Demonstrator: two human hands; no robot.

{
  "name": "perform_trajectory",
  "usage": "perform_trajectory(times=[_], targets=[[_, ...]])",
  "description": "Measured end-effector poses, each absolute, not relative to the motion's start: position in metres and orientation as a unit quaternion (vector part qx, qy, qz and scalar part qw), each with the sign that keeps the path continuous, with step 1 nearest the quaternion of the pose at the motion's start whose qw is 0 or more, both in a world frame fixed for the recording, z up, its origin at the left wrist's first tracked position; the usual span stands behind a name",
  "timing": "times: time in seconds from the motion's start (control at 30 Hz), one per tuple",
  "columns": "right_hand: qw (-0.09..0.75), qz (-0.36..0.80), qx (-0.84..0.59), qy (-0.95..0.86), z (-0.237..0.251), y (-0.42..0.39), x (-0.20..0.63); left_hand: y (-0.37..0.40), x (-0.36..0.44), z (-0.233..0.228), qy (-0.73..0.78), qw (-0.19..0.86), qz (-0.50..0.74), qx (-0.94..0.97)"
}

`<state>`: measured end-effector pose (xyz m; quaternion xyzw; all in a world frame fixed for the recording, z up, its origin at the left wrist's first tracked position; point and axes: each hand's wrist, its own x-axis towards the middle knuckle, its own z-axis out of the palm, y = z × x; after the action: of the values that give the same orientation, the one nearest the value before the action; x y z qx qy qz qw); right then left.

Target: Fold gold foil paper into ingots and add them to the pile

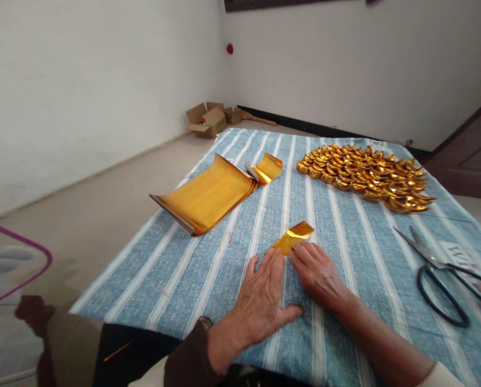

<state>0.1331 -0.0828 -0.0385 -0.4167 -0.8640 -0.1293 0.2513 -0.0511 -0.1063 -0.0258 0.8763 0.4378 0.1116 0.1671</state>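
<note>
A small strip of gold foil paper (pixel 294 236) lies on the striped cloth in front of me, its far end catching the light. My left hand (pixel 262 293) rests flat with fingers stretched out, the fingertips touching the paper's near left edge. At its near right edge, my right hand (pixel 315 269) presses down with its fingers together and curled over the paper; what lies under those fingertips is hidden. Farther left are a stack of large gold foil sheets (pixel 210 193) and a smaller pile of gold foil pieces (pixel 269 167) touching its right corner.
Many folded gold foil ingots (pixel 361 174) stand in rows at the table's back right. Open black-handled scissors (pixel 433 260) lie at the right. Blue-and-white striped cloth (pixel 208 269) covers the table. Cardboard boxes (pixel 212 122) sit on the floor behind; a purple-rimmed container (pixel 42 252) is at left.
</note>
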Motion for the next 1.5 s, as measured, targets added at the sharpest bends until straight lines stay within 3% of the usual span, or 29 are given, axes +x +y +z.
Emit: perform_trajectory(times=[0.17, 0.77, 0.93, 1.17, 1.5], targets=[[0.273, -0.111, -0.357, -0.886, -0.034, -0.082, 0.128, -0.105, -0.050, -0.022, 0.440, 0.185, 0.141, 0.867], [0.137, -0.125, -0.434, -0.882, -0.035, -0.088, 0.114, -0.094, -0.060, -0.027, 0.450, 0.221, 0.231, 0.834], [0.154, -0.139, -0.441, -0.873, -0.038, -0.089, 0.114, -0.094, -0.062, -0.027, 0.441, 0.215, 0.213, 0.845], [0.192, -0.158, -0.440, -0.863, -0.039, -0.091, 0.119, -0.096, -0.060, -0.019, 0.436, 0.177, 0.092, 0.877], [0.190, -0.142, -0.443, -0.864, -0.044, -0.089, 0.120, -0.093, -0.061, -0.019, 0.446, 0.130, 0.110, 0.879]])
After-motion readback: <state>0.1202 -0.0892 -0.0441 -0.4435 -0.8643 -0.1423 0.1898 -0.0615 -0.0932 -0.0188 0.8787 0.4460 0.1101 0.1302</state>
